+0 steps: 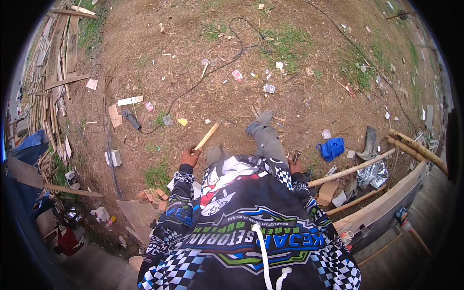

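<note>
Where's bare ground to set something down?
Mostly bare dirt lies between the plank pile and black cable, beyond the white board; a smaller patch between your left hand and the grey tool. Crowded beside your right hand: blue bag, cardboard, silver foil, pole.

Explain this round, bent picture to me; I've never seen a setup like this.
There is no robot here, just a person with two bare hands. The picture comes from a wide fisheye camera worn on the person's head, looking down; that lens makes straight edges curve and leaves the dark border.

The left hand holds a pale wooden stick. The right hand has a small dark object in it, too small to identify surely.

Beyond them lies brown ground with patchy grass and scattered litter. A black cable winds across it. To the right are a crumpled blue plastic piece and some silver foil; wooden boards are piled at far left.
</note>
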The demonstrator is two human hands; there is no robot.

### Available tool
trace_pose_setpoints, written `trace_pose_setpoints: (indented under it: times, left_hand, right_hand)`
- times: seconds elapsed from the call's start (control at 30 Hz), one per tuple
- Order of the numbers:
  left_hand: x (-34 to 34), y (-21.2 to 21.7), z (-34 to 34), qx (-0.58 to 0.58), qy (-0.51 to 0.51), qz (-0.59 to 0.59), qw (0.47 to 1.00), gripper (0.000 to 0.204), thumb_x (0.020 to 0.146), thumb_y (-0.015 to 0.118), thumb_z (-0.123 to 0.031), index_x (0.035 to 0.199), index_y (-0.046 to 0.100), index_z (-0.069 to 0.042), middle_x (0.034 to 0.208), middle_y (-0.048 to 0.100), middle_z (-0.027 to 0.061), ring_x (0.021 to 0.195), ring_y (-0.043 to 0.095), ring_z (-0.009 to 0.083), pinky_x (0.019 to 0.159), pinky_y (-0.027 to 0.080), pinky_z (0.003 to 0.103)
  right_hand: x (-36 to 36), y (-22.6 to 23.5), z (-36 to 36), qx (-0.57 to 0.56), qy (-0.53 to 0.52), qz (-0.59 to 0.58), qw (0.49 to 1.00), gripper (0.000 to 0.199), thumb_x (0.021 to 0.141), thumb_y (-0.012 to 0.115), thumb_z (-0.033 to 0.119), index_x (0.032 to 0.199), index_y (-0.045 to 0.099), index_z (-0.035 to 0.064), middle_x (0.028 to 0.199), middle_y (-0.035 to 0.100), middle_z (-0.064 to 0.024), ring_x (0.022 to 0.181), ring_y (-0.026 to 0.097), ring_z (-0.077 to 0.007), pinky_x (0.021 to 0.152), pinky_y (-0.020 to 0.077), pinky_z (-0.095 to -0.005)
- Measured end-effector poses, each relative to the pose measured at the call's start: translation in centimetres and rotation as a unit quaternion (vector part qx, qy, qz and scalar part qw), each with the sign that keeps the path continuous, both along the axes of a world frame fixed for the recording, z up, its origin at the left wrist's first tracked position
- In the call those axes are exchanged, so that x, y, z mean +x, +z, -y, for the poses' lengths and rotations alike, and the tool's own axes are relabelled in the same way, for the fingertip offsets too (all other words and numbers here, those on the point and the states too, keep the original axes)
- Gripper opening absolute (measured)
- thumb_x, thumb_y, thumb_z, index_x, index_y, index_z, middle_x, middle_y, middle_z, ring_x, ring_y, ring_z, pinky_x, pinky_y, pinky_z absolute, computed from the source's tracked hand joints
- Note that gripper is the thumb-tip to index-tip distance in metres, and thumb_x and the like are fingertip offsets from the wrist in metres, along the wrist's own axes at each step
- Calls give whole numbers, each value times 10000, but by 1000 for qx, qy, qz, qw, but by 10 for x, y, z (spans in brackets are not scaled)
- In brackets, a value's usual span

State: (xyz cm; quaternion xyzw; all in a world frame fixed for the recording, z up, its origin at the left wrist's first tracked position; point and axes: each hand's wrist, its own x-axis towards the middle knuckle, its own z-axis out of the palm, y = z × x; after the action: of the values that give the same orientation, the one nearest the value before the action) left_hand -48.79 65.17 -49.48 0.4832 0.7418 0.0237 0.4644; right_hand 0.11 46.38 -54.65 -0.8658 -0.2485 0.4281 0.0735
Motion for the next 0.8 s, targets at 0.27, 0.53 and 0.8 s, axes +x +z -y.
trace_pose_setpoints:
  times: [0.27, 0.53, 0.8]
  left_hand:
    - [128, 3, -105, -62, 148, 92, 983, 544, 822, 720, -302, 1170, 577, 91, 866, 692, 174, 647, 651, 174, 580, 514, 279]
    - [183, -62, -207, -232, 161, 72, 956, 442, 816, 685, -335, 1110, 644, -8, 838, 694, 118, 636, 659, 185, 513, 500, 344]
    - [317, -46, -521, -176, 131, 66, 973, 431, 854, 657, -348, 1194, 615, -86, 941, 682, 115, 660, 656, 205, 502, 487, 334]
  right_hand:
    - [210, 90, -235, 233, -87, 32, 968, 411, 966, 518, 399, 1172, 558, 46, 892, 675, -92, 854, 648, -203, 745, 504, -339]
    - [337, 169, -452, 309, -194, -27, 931, 474, 960, 487, 471, 991, 610, 14, 810, 692, -128, 852, 672, -203, 717, 505, -359]
    - [374, 64, -505, -7, -74, 61, 995, 476, 870, 579, 448, 954, 662, -13, 804, 675, -198, 816, 678, -343, 751, 516, -430]
